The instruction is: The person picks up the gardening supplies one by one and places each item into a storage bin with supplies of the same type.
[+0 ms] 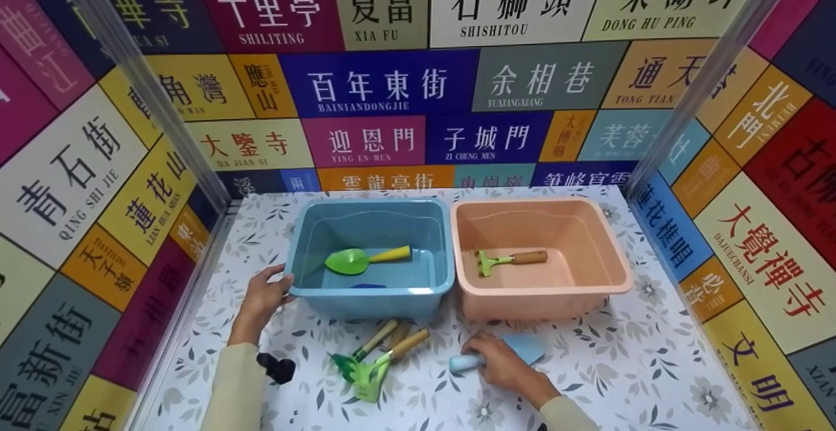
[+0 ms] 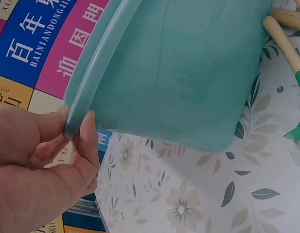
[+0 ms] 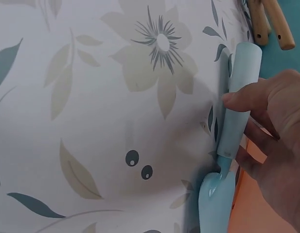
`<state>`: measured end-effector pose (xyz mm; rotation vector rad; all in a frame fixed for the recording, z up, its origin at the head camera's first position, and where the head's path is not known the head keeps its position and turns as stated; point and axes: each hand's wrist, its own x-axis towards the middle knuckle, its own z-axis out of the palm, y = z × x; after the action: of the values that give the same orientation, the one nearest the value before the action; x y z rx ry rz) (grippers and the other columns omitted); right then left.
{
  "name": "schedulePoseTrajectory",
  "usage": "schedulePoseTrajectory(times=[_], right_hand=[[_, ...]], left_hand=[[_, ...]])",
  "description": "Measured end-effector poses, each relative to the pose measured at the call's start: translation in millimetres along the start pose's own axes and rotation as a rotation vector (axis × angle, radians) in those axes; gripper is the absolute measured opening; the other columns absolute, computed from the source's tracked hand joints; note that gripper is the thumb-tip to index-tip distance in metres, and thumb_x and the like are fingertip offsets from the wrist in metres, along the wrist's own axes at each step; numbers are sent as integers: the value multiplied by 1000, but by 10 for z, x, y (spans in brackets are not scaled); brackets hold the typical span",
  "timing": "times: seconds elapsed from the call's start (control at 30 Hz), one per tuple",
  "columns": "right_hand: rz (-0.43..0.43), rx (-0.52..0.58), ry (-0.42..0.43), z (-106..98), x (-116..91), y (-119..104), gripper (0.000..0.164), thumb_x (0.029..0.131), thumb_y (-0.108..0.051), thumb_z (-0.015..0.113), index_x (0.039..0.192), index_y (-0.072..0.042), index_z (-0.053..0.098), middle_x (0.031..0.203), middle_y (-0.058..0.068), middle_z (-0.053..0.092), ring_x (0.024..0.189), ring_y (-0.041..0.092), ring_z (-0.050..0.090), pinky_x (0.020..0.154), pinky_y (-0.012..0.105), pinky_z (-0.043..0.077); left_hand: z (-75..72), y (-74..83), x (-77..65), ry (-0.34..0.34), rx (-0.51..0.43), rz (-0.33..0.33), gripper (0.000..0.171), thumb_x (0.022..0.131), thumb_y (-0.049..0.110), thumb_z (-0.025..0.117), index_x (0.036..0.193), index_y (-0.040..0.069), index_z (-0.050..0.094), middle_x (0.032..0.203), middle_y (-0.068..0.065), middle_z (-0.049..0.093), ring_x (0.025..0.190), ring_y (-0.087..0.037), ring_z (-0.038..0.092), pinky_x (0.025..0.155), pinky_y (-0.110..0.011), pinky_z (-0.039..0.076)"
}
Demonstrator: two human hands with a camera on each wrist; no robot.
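Note:
My left hand (image 1: 262,297) pinches the left rim of the blue bin (image 1: 372,303); in the left wrist view, thumb and fingers (image 2: 86,141) close on that rim from both sides. Inside this bin lie a green trowel (image 1: 349,261) with a yellow handle and a dark blue thing (image 1: 368,285), mostly hidden by the front wall. In front of the orange bin (image 1: 542,307), my right hand (image 1: 499,362) grips the handle of a light blue trowel (image 3: 241,92), its blade (image 1: 524,347) pointing right. A small green rake (image 1: 493,261) with a wooden handle lies in the orange bin.
Several green garden tools (image 1: 369,379) with wooden handles lie in a heap before the blue bin. The two bins stand side by side on a flower-patterned tabletop (image 1: 607,366). Panels with printed street names (image 1: 385,81) enclose the back and sides.

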<state>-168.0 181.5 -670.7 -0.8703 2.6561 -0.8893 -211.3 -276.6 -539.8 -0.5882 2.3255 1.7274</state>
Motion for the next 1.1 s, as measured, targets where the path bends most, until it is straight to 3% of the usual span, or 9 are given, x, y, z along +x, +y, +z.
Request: schedulePoseTrajectory(times=[0.37, 0.53, 0.87, 1.1], right_hand=[[72, 46, -2, 24, 21, 68, 37, 74, 11, 71, 103, -13, 70, 103, -2, 64, 98, 16, 60, 91, 38, 54], [47, 45, 18, 29, 21, 72, 35, 74, 10, 72, 100, -13, 70, 100, -2, 65, 94, 16, 61, 87, 37, 55], [30, 15, 32, 21, 20, 73, 33, 76, 9, 72, 99, -15, 70, 99, -2, 64, 94, 16, 61, 85, 38, 54], [114, 103, -28, -56, 18, 38, 36, 77, 7, 71, 103, -18, 69, 101, -5, 63, 96, 13, 59, 87, 37, 53]], left_hand=[[7, 3, 13, -5, -14, 3, 53, 106, 17, 48, 153, -3, 33, 140, -35, 51, 115, -29, 65, 89, -31, 59], [0, 2, -4, -12, -21, 0, 54, 106, 17, 48, 154, -4, 32, 142, -35, 49, 121, -34, 62, 95, -36, 57], [-8, -12, -3, -6, -41, 6, 54, 106, 15, 48, 154, -4, 32, 141, -36, 48, 120, -35, 61, 88, -30, 59], [3, -11, 1, 2, -43, 5, 54, 106, 15, 48, 153, -4, 32, 142, -36, 48, 125, -39, 59, 92, -33, 58]])
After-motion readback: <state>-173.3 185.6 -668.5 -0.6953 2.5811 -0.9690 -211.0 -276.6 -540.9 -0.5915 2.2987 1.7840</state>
